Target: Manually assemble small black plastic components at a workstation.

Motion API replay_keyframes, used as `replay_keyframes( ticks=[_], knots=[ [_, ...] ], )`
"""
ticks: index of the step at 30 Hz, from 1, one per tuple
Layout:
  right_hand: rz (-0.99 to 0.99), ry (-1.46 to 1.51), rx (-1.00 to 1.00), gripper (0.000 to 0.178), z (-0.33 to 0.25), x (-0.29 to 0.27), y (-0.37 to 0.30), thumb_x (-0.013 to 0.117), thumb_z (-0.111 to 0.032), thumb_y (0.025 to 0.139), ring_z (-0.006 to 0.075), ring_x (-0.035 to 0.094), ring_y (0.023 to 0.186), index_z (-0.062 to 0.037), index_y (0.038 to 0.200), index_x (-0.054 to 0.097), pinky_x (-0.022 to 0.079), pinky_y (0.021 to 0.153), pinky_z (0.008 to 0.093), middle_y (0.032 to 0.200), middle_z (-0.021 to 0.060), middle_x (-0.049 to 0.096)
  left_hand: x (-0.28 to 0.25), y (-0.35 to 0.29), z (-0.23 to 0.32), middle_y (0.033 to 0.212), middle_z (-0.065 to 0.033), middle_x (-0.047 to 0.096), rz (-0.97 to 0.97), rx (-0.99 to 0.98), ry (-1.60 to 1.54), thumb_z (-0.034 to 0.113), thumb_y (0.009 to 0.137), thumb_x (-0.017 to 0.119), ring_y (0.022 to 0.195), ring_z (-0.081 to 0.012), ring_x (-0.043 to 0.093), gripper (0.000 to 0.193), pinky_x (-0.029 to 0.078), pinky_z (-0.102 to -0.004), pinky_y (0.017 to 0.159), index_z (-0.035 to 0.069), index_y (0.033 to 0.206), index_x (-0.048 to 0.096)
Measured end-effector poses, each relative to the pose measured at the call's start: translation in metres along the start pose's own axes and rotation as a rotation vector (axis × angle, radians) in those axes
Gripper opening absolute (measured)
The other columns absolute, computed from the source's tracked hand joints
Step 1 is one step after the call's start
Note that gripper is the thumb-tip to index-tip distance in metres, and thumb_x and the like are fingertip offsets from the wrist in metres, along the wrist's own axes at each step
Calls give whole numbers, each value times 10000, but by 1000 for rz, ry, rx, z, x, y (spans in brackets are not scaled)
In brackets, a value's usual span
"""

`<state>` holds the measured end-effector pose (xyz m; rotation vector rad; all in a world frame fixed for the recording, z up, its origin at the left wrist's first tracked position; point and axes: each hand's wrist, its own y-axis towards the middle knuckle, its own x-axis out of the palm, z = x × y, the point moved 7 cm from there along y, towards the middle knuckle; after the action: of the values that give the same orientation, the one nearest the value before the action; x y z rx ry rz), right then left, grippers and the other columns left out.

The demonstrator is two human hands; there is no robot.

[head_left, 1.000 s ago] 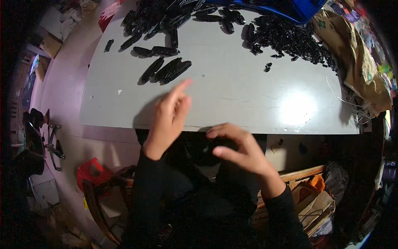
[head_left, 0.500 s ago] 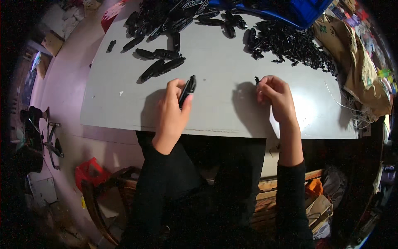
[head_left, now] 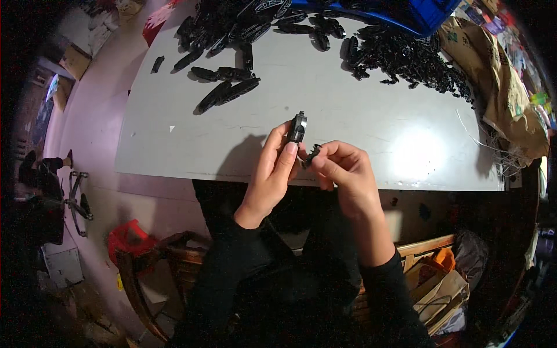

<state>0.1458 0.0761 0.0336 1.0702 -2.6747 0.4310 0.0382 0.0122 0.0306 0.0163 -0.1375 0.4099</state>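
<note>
Over the front edge of the white table [head_left: 191,139], my left hand [head_left: 271,168] is closed round a long black plastic part [head_left: 298,127], which points away from me. Thumb and fingers of my right hand [head_left: 348,174] pinch a small black toothed clip [head_left: 313,153] just to the right of it. The two pieces are close together; whether they touch I cannot tell. Beyond my left hand lie several more long black parts [head_left: 238,90]. A heap of small black clips [head_left: 406,61] spreads at the back right.
A blue bin [head_left: 426,20] stands at the far edge, above the clips. Brown sacking [head_left: 484,81] and loose white string [head_left: 499,153] line the table's right side. Below the table are a wooden chair [head_left: 127,284], a red bag [head_left: 133,240] and cardboard [head_left: 444,298].
Both hands have come together near the table's front edge. My left hand moved right with the long part, and my right hand moved left and nearer with the clip.
</note>
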Motion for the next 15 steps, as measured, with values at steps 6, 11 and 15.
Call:
replay_keyframes(
  ticks=[6, 11, 15],
  knots=[
    [-31, -92, -55, 55, -5, 8, -1, 571, -59, 823, 55, 486, 528, -11, 835, 548, 379, 475, 175, 714, 10, 568, 2, -4, -3, 1097, -45, 504, -86, -33, 82, 318, 972, 293, 846, -89, 486, 507, 406, -215, 768, 33, 1388, 235],
    [-48, -395, -131, 151, -20, 11, -1, 582, -48, 829, 38, 478, 597, 12, 964, 551, 379, 495, 172, 758, 2, 548, 13, -5, 14, 1395, -236, 268, -221, 274, 279, 162, 949, 385, 1305, -284, 280, 521, 241, -338, 1036, -35, 1380, 168],
    [-28, -348, -165, 170, -28, 15, 0, 612, -77, 825, 43, 476, 595, 7, 960, 552, 383, 508, 175, 767, 2, 547, 14, -3, 13, 1416, -164, 261, -267, 151, 156, 232, 951, 398, 1313, -216, 233, 559, 186, -312, 1057, -32, 1388, 171]
  ],
)
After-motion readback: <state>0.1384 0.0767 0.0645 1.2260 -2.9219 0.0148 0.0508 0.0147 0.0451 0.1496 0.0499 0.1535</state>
